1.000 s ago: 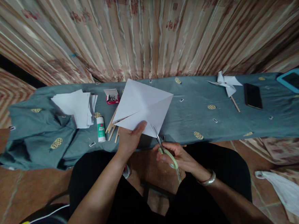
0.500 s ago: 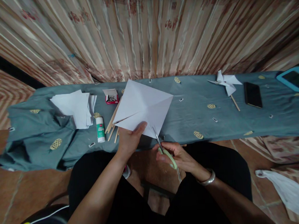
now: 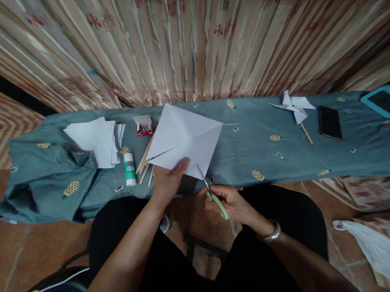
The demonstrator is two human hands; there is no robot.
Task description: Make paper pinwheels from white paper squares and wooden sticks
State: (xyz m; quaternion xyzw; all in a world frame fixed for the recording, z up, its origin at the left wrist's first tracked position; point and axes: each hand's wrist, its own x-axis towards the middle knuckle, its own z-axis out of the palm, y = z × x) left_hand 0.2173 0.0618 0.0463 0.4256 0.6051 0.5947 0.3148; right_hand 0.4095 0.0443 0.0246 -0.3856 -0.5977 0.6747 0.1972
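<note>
My left hand (image 3: 167, 182) pinches the near corner of a creased white square of paper (image 3: 184, 138), holding it up over the front edge of the table. My right hand (image 3: 229, 202) grips green-handled scissors (image 3: 212, 193), a bangle on its wrist. The blades point up and left into the paper's near corner, right beside my left thumb. A slit runs in from the paper's left corner.
The table wears a blue-grey cloth (image 3: 255, 155). On it lie a stack of white sheets (image 3: 96, 139), a glue stick (image 3: 129, 168), wooden sticks (image 3: 144, 160), a red pin box (image 3: 143, 126), a paper pinwheel (image 3: 295, 108), a phone (image 3: 329, 122) and a tablet (image 3: 384, 101). A white bag (image 3: 379, 251) lies on the floor.
The scissors and my right hand have crept slightly up and left into the paper's near corner. My left hand keeps its hold on the sheet.
</note>
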